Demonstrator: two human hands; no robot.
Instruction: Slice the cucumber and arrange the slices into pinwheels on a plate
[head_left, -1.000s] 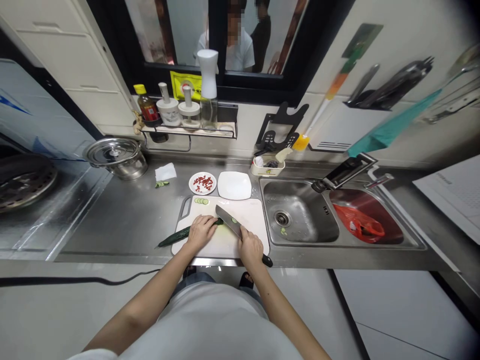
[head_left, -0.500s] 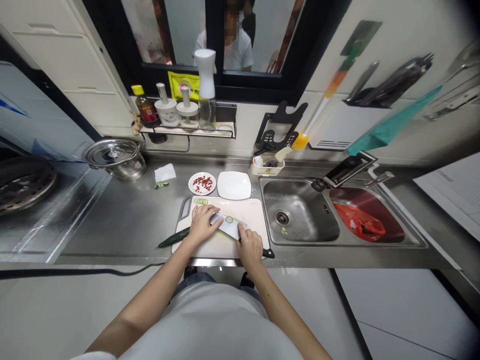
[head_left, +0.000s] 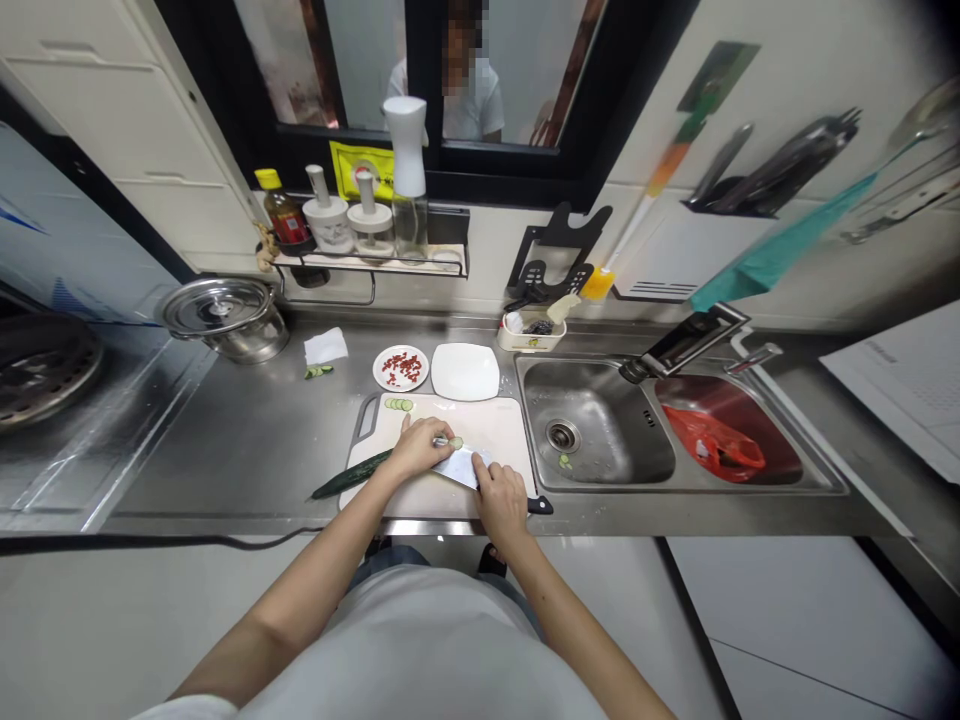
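Note:
On the white cutting board a cleaver-like kitchen knife lies nearly flat above the surface. My right hand is closed round its handle, with a finger along the blade; the black handle end sticks out to the right. My left hand has its fingertips at the blade, pinching a thin cucumber slice. Partly under my left wrist lies a dark green cucumber, its far end hidden by the hand. Several cucumber slices form a row at the board's upper left.
Behind the board stand a plate of red chopped pieces and a white plate. To the right is a steel sink with a red plastic bag. A lidded pot and a white paper are on the left.
My left fingers have drawn back from the knife's blade and closed on the cucumber slice that lay on it. The right hand keeps its hold on the knife.

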